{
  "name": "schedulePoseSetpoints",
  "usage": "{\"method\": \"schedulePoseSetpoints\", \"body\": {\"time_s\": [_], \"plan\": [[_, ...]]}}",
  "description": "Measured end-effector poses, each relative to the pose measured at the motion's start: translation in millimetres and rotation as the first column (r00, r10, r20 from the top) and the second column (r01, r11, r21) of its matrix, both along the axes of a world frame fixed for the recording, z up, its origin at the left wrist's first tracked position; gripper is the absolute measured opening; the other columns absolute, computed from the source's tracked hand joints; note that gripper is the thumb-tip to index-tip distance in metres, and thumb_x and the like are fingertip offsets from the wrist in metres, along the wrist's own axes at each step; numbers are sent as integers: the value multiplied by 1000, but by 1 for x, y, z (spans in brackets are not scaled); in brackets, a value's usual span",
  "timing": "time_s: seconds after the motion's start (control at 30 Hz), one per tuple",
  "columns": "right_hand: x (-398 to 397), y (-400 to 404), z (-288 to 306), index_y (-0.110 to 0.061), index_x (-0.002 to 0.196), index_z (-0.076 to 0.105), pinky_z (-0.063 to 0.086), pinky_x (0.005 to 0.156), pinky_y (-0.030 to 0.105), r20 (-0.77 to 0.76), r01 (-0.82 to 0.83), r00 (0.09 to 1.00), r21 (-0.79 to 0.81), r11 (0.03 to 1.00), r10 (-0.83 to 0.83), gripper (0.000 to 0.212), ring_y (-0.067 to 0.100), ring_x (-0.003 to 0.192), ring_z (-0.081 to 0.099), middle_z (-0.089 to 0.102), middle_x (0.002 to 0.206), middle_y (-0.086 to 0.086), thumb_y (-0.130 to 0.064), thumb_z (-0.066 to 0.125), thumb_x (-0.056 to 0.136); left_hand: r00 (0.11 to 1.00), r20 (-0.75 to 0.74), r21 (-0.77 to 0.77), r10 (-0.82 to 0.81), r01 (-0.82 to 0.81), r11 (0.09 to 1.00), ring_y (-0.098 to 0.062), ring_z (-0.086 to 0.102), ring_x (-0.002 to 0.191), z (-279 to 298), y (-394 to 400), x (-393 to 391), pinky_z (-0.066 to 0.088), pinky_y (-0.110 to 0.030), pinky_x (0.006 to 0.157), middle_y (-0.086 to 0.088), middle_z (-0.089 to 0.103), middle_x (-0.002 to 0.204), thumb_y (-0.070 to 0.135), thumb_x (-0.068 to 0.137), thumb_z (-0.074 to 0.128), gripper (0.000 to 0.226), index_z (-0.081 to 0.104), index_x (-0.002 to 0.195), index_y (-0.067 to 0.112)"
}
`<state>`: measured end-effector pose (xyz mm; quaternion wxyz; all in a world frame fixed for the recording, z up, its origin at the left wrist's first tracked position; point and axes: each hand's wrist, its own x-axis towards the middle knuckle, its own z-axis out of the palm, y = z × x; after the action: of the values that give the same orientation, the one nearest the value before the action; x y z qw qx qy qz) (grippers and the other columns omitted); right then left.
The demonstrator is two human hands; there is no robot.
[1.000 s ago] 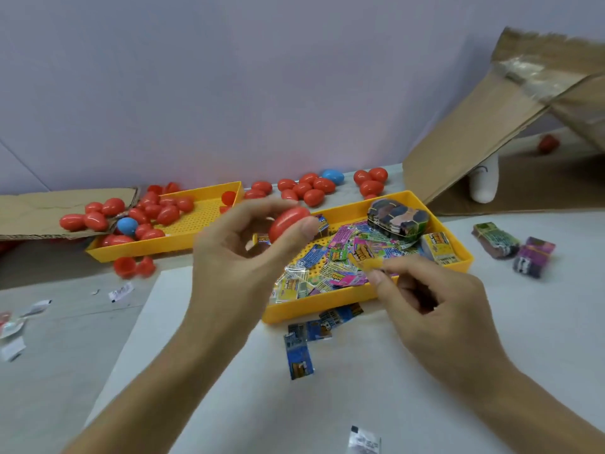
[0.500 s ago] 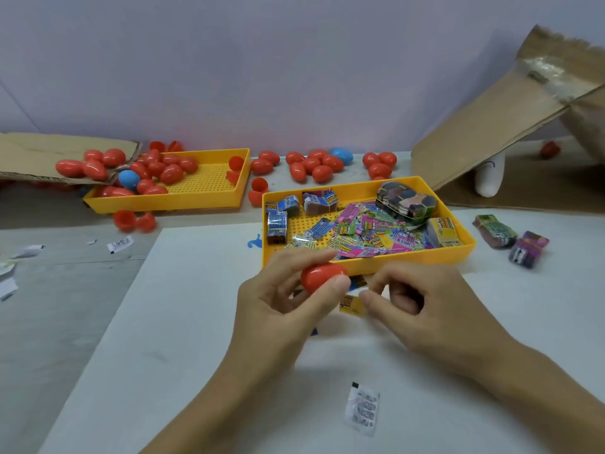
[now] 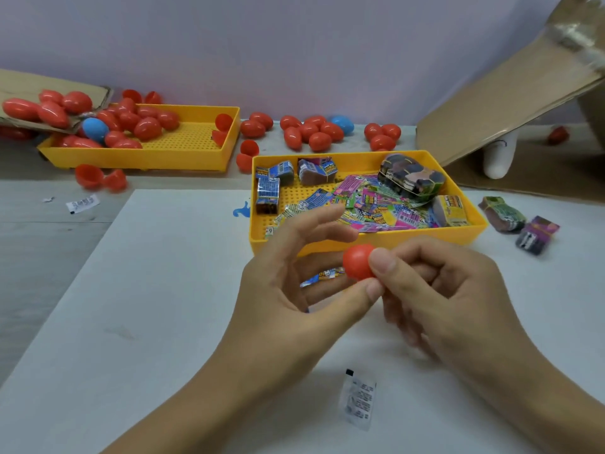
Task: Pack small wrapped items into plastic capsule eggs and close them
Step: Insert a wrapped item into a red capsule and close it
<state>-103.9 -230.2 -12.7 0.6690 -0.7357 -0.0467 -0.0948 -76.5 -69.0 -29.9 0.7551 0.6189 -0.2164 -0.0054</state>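
Egg was held low in the middle of the frame, just in front of the near wall of the right tray. It was pinched by the right hand, with the thumb on top and curled fingers behind it. The left hand was met there too: its thumb tip was pressed up against the egg from below, while its other fingers were spread loose and half open above, holding nothing that could be made out. A small wrapper was seen between the left fingers and the thumb, just left of the egg. Whether it was held or lay on the white sheet could not be told.

Only the round red end of the egg was shown, pointed left toward the left hand. So its long axis was judged to run left to right, from one hand to the other. Both hands were touching it, but the right hand was the one with the real grip.

No seam or gap could be seen, so whether the egg was open or closed could not be told. The next move was judged to be a pull or twist along that left-to-right line, so the wrapper could be put in.

More wrappers were heaped in the right tray, and more eggs were scattered along the upper left and upper middle.
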Motion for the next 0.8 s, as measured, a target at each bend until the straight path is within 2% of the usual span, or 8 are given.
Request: {"method": "schedulePoseSetpoints", "body": {"time_s": [0.1, 0.2, 0.33, 0.5, 0.57, 0.63, 0.7, 0.8], "plan": [[0, 0, -1, -20, 84, 68, 42, 39, 16, 72, 35, 997, 2, 999, -35, 26, 13, 43, 59, 69, 63, 5, -36, 84, 72, 994, -108, -7, -20, 20, 1000, -26, 73, 83, 1, 4, 1, 60, -34, 69, -9, 73, 94, 27, 76, 70, 30, 71, 104, 18], [1, 1, -4, -30, 95, 67, 49, 44, 35, 164, 62, 985, -85, 994, -47, 32, 17, 61, 66, 73, 85, 2, -31, 86, 69, 954, -287, -36, -88, 81, 996, -30, 64, 57, 5, 5, 5, 57, -40, 56, -23, 62, 76, 43, 77, 63, 41, 70, 99, 9], [1, 2, -9, -37, 98, 66, 49, 52, 21, 226, 57, 974, -151, 987, -21, 39, 13, 72, 66, 70, 95, -5, -16, 83, 70, 939, -333, -14, -87, 87, 996, -30, 60, 49, 7, 2, 7, 55, -39, 49, -28, 58, 70, 59, 80, 58, 58, 70, 92, 4], [1, -1, -8, -25, 97, 72, 50, 51, 24, 199, -6, 980, -71, 997, 20, 37, 17, 72, 69, 72, 89, -1, 5, 59, 80, 990, -141, -53, -23, 16, 998, -22, 72, 68, 7, 2, 3, 61, -35, 59, -10, 74, 82, 23, 79, 73, 20, 77, 95, 12], [0, -4, -5, -21, 98, 73, 49, 44, 28, 148, 11, 989, 36, 999, -16, 29, 18, 66, 68, 72, 85, 4, -2, 55, 84, 997, -76, -34, -10, 8, 999, -24, 74, 82, 6, 2, 2, 62, -34, 67, -9, 76, 92, 13, 75, 80, 26, 77, 101, 15], [1, -4, -3, -22, 96, 73, 44, 37, 28, 62, 31, 997, 76, 997, -35, 19, 21, 56, 63, 69, 74, 7, -28, 59, 86, 1000, -23, 1, 14, -14, 1000, -23, 73, 92, 4, 2, 2, 59, -29, 75, -6, 76, 100, 8, 72, 84, 36, 73, 106, 17], [2, -2, -3, -22, 89, 73, 39, 34, 24, -14, 25, 1000, 42, 999, -25, 33, 21, 43, 58, 64, 61, 9, -51, 58, 82, 999, 39, 14, -19, 19, 1000, -25, 71, 100, 4, 2, 2, 56, -26, 83, -6, 74, 108, 3, 74, 82, 46, 67, 115, 18], [2, 2, -2, -21, 88, 72, 39, 34, 20, 4, 30, 1000, 64, 997, -31, 27, 22, 39, 60, 69, 61, 12, -47, 72, 82, 992, 111, 32, -62, 59, 998, -29, 68, 108, 1, 2, 3, 54, -31, 91, -7, 70, 117, -8, 77, 74, 59, 56, 127, 18]]}}
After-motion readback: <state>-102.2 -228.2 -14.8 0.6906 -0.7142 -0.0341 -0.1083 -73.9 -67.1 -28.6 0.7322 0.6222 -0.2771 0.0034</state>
